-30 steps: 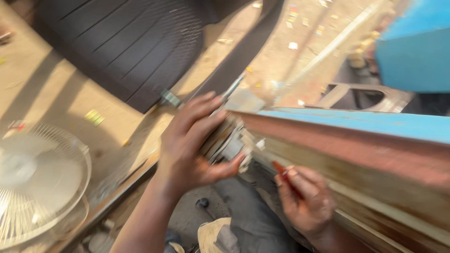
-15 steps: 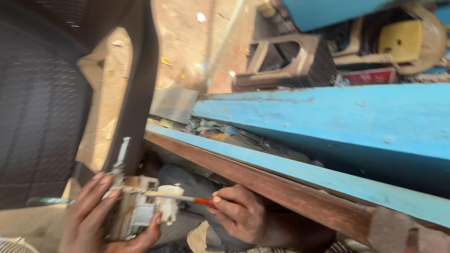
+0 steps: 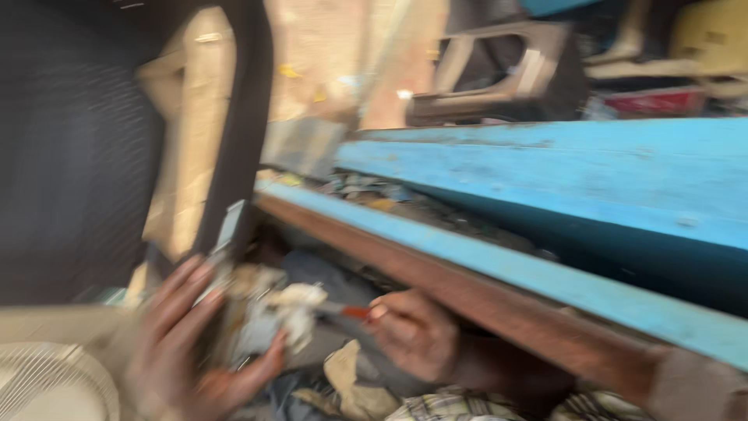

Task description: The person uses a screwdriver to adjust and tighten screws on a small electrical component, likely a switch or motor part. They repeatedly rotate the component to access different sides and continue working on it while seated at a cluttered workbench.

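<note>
The picture is blurred by motion. My left hand [image 3: 187,343] grips a small whitish and metal mechanical part [image 3: 269,316] at the lower left. My right hand [image 3: 413,335] holds a thin tool with a red-orange handle [image 3: 354,312], its tip against the part. Both hands sit below the edge of a blue and brown wooden bench [image 3: 499,265].
A black ribbed panel [image 3: 70,156] fills the upper left. A white fan grille [image 3: 47,386] shows at the bottom left corner. Rags and scraps [image 3: 351,382] lie under the hands. Dark frames and clutter [image 3: 499,70] stand behind the bench.
The view has swung and come closer; the bench now stretches across the right. Both hands have kept their hold on the part and the tool.
</note>
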